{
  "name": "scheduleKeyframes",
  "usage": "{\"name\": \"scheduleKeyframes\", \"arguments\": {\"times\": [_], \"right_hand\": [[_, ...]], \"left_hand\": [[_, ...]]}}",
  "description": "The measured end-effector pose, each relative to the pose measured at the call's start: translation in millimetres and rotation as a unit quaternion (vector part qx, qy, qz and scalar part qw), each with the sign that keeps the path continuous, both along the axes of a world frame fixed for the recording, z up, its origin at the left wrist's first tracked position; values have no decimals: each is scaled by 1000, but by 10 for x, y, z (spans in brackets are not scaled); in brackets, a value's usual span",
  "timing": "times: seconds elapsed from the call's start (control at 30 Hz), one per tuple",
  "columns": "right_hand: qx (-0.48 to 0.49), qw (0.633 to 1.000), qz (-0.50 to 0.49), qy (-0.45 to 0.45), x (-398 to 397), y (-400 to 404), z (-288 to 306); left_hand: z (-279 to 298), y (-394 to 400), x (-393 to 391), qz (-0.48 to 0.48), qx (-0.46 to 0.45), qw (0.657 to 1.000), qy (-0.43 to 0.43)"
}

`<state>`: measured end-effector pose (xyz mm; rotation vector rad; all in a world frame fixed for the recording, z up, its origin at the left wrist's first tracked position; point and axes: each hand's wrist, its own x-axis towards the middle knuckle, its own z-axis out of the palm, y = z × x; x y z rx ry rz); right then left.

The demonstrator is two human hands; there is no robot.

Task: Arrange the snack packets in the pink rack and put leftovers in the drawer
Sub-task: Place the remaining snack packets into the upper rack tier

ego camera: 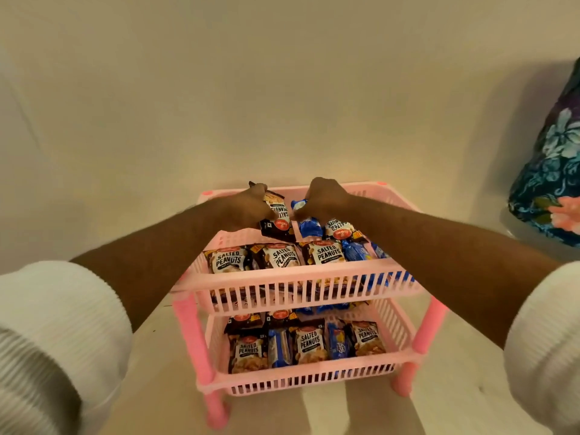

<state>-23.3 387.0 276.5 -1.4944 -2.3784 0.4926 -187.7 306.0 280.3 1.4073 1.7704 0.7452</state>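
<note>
At the left of the frame a white sleeve [47,334] leads up the forearm to the left hand [251,205], which reaches into the top tier of the pink rack [301,274] in the middle of the picture. Its fingers are curled round a peanut packet [276,215], holding it tilted on end near the back wall. That packet stands steeply; if the hand lets go before it lies flat, it would likely topple onto its neighbours or slide over the back rim.

Just right of it, the right hand [323,199] hovers over a blue packet [309,224]. The fingers bend downward onto it, but whether they pinch it or only press cannot be told. Both hands work close together, so one could knock the other's packet askew.

Below, the front row of the top tier holds more peanut packets [276,257] standing shoulder to shoulder, and the lower tier [310,375] is also filled. With so little room, forcing another packet in might push the front row over the rim. The rack stands on thin legs, so leaning on it could tip it. No drawer is in view.

At the right edge hangs a floral cloth [552,164].
</note>
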Motion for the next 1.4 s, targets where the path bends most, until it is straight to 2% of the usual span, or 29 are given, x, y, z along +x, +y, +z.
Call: {"name": "scheduleKeyframes", "arguments": {"times": [0.1,0.13,0.17,0.23,0.27,0.33,0.43,0.53,0.63,0.9,1.13,1.4], "right_hand": [[-8,998,13,-53,-71,99,-110],[-7,997,17,-70,-77,119,-134],[2,996,23,-89,-84,125,-154],[37,991,33,-128,-72,113,-165],[53,988,40,-138,-56,111,-153],[81,988,57,-120,7,111,-102],[114,988,78,-74,105,63,-43],[75,977,142,-141,140,0,-76],[95,967,137,-193,167,0,-130],[113,971,117,-176,224,42,-185],[123,979,112,-120,337,-135,-114],[165,983,79,-10,602,-852,129]], "left_hand": [[-133,82,-53,-22,-45,997,61],[-169,90,-58,-30,-50,992,113],[-199,89,-65,-37,-54,978,200],[-243,69,-67,-45,-66,920,384],[-257,49,-70,-45,-70,896,435],[-260,20,-84,-52,-53,873,482],[-278,22,-122,-131,-31,866,482],[-306,60,-125,-187,-69,870,450],[-292,92,-78,-202,-101,880,417],[-214,100,8,-201,-120,885,403],[-5,-118,121,-150,1,902,406],[210,-857,261,-81,152,912,372]]}}
